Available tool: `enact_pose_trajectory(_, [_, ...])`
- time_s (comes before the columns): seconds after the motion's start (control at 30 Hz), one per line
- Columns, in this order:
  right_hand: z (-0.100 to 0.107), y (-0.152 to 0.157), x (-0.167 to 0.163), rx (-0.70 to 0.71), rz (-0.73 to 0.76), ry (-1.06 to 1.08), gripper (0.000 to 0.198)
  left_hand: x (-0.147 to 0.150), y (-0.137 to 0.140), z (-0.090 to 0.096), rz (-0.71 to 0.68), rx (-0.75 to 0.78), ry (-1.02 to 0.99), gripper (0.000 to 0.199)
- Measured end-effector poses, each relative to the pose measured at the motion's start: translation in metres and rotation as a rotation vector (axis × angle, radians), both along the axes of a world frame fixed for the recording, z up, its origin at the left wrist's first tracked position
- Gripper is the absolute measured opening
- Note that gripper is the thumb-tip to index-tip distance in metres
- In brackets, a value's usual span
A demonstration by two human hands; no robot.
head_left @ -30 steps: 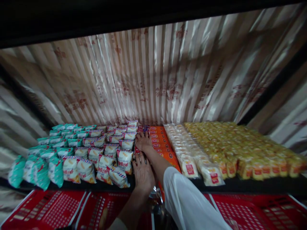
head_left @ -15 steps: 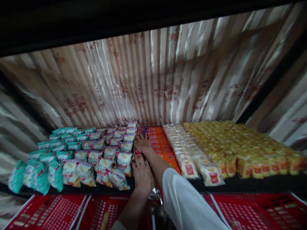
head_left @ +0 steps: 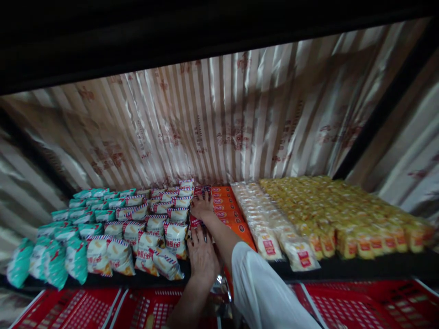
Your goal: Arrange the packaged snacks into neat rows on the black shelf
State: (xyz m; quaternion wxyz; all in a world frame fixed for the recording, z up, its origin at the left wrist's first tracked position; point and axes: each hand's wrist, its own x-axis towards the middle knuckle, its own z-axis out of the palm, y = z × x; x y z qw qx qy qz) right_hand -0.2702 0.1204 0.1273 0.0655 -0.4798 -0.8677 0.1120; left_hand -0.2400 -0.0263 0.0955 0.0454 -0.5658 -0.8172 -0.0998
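My right hand (head_left: 202, 205) lies flat with fingers stretched out on a narrow row of dark red packs (head_left: 203, 188) toward the back of the shelf. Nearer the front edge, my left hand (head_left: 203, 256) rests palm down on the same row, fingers apart. Most of that row is hidden under both hands. Orange packs (head_left: 226, 205) run along the right side of my right forearm. Left of my hands stand white snack bags with red print (head_left: 175, 237). A silvery wrapper (head_left: 221, 288) shows below my left wrist.
Teal bags (head_left: 76, 258) fill the shelf's left end. Clear-wrapped white packs (head_left: 266, 242) and many yellow packs (head_left: 363, 228) stand to the right. Red baskets (head_left: 82, 306) sit below the black shelf edge (head_left: 346, 267). A dark beam (head_left: 206, 32) crosses overhead, and striped sheeting (head_left: 192, 123) hangs behind.
The view has shifted slightly, so the shelf appears a little lower. Both hands stay on the dark red row in nearly the same places.
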Motion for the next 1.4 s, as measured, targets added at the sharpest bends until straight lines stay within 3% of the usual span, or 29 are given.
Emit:
enact_pose_trajectory(0.37, [-0.003,0.007,-0.003,-0.007,-0.018,-0.005,0.06,0.0,-0.001,0.002,0.006,0.018,-0.015,0.055])
enact_pose_trajectory(0.77, [-0.001,0.008,0.004,-0.002,0.03,0.015,0.057,0.002,-0.002,0.007,0.008,0.002,-0.046,0.054])
enact_pose_trajectory(1.0, [0.008,0.003,0.014,0.025,0.072,0.051,0.054,0.007,-0.004,0.009,0.023,0.066,-0.022,0.049])
enact_pose_trajectory(1.4, [-0.006,0.007,0.049,0.019,-0.113,0.175,0.049,0.009,-0.003,0.009,0.029,0.125,0.009,0.044])
